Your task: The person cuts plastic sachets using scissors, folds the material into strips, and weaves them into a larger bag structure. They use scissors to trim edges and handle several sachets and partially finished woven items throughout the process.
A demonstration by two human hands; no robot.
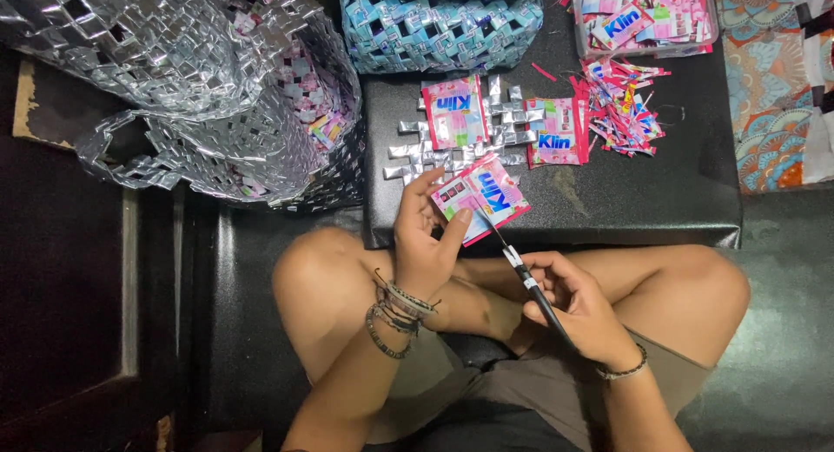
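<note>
A pink sachet [480, 198] sits pinched in the left hand [426, 244] above the black counter's [660, 200] near edge. The right hand [578, 304], lower right, grips scissors [521, 274], whose blades meet the sachet's lower edge, pointing up-left across its tilted long axis.
</note>
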